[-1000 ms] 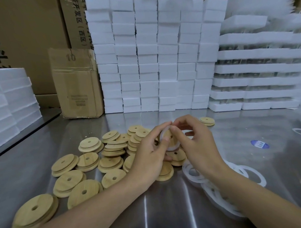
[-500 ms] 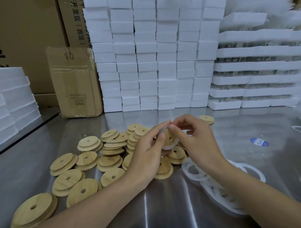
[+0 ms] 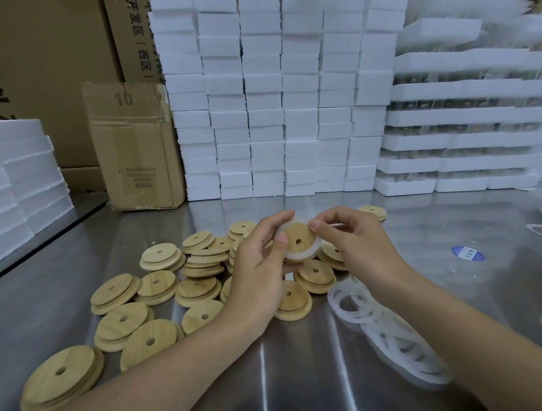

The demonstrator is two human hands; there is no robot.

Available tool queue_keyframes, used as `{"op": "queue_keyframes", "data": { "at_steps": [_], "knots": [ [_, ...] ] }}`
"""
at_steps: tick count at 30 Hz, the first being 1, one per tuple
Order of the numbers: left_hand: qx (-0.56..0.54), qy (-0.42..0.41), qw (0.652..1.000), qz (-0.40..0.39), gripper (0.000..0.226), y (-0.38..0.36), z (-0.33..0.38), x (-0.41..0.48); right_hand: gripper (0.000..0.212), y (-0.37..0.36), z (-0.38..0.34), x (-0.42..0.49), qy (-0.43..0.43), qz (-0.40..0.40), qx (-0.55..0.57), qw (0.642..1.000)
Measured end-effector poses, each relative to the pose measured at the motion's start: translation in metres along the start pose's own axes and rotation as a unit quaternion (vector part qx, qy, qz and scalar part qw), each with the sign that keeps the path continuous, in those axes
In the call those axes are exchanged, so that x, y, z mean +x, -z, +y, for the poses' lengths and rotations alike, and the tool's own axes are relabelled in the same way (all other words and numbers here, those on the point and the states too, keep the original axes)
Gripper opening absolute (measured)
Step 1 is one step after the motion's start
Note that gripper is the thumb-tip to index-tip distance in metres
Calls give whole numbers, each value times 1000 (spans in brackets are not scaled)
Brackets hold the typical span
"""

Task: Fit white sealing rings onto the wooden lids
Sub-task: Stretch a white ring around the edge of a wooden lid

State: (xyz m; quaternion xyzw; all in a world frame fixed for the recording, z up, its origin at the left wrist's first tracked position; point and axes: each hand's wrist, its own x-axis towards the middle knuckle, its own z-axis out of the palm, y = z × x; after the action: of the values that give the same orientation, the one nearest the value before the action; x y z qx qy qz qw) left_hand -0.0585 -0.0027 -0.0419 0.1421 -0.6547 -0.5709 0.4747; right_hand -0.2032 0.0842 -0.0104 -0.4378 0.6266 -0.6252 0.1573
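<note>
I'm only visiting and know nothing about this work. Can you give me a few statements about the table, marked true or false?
1. The left hand and right hand together hold one wooden lid with a white ring round it. True.
2. The spare rings lie left of the hands. False: the loose rings lie to the right, beside the right forearm.
3. The cardboard box bears the number 10. True.
4. The lids are solid discs. False: the loose lids show a hole in the middle.
</note>
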Motion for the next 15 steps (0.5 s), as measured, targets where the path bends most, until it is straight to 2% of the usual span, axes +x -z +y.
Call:
{"op": "queue_keyframes", "data": {
  "at_steps": [5, 8, 11, 15],
  "knots": [
    [-28, 5, 1000, 12, 35, 2, 1, 1, 14, -3, 2, -2, -10, -34, -3, 999],
    [-40, 15, 999, 11, 40, 2, 2, 2, 11, -3, 2, -3, 29, -32, -13, 999],
    [13, 3, 1000, 6, 41, 3, 0, 0, 8, -4, 1, -5, 80, -27, -47, 995],
    [37, -4, 999, 2, 28, 1, 0, -1, 7, -6, -2, -7, 111, -41, -63, 991]
  ]
}}
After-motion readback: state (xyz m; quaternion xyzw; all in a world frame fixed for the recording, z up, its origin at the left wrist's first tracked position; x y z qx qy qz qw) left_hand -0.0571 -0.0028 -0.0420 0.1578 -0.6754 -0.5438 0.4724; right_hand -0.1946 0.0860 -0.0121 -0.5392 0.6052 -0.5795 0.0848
